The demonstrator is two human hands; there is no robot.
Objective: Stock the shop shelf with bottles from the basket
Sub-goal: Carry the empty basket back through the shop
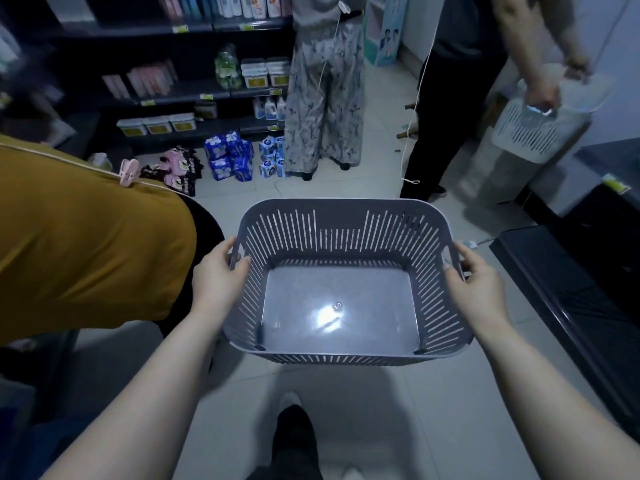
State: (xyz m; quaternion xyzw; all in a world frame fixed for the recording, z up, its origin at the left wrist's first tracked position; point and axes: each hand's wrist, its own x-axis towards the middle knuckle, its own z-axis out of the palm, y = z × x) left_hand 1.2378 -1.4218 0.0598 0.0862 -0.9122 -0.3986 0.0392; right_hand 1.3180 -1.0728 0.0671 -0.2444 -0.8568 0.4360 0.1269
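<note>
1. Pale floor tiles [381, 393] run through a dim shop, with a dark shelf [194, 95] standing far left.
2. Near the middle, a grey slotted basket [346, 233] is held level above the floor, and its glossy bottom catches a patch of light.
3. The left hand [221, 271] grips the basket's left handle, with the fingers curled round the rim and the thumb against the inner wall.
4. The right hand [479, 275] grips the right handle in the same way, with the fingers wrapped over the edge.
5. White and blue bottles [269, 108] stand on a low level of the shelf, far from the basket. Lidded tubs [156, 124] sit further left on it.
6. Blue packs [228, 161] lie on the floor at the foot of the shelf.
7. A person in a mustard top [86, 244] bends in at the near left, just beside the left hand.
8. A person in patterned trousers [325, 109] stands by the shelf.
9. At the far right, another person holds a white basket [540, 133].
</note>
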